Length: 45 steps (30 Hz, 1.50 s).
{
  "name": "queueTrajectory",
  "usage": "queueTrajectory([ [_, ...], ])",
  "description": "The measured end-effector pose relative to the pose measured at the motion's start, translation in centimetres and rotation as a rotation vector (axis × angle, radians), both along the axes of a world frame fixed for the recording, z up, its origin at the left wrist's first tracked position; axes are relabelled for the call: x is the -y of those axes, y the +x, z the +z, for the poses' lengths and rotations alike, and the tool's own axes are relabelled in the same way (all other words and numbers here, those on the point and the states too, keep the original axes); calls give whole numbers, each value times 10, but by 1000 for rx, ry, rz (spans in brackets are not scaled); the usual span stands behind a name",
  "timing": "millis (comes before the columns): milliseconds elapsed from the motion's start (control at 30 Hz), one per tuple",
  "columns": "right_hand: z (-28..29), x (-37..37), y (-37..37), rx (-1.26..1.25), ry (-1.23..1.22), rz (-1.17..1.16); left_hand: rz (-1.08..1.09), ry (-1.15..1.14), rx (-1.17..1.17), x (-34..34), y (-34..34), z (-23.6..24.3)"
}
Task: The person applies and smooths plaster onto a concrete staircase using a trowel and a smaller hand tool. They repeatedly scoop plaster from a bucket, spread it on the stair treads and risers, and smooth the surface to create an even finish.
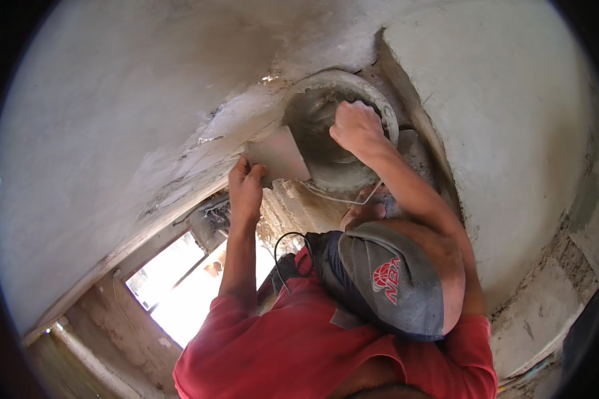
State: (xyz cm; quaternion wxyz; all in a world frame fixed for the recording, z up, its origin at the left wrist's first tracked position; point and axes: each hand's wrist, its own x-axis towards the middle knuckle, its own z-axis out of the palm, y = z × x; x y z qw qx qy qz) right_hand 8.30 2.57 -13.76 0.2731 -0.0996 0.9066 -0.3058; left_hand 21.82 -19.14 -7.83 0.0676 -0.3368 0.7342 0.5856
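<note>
My left hand (247, 185) pinches the lower edge of a thin, flat, greyish-beige plate (283, 156) between thumb and fingers. The plate's far corner reaches the rim of a round bucket (383, 106), which is crusted with grey. My right hand (357, 123) is inside the bucket's mouth, closed like a fist with the knuckles up. What it grips, if anything, is hidden beneath it. Wet grey mortar (316, 123) coats the inside of the bucket. A thin wire handle (343, 199) hangs down at its near side.
A smooth plastered wall (113, 120) rises on the left, its lower edge rough. A pale slab-like surface (512, 133) lies on the right. My bent knee (439, 249) and grey shorts (386, 279) are close below the bucket. Bright light comes through an opening (193, 292) at lower left.
</note>
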Motion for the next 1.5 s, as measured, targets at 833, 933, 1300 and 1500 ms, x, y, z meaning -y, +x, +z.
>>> queueTrajectory([
  [833, 2, -29, 2, 716, -773, -483, 76, 284, -65, 33, -8, 45],
  [933, 45, -64, -4, 538, -846, -402, 29, 291, -85, 19, -22, 64],
  [1300, 160, -234, 62, -1179, -214, -387, -491, 806, -118, -221, -157, 94],
  [1500, 143, -295, 104, -1203, 326, -431, -687, 931, -159, -323, -170, 91],
])
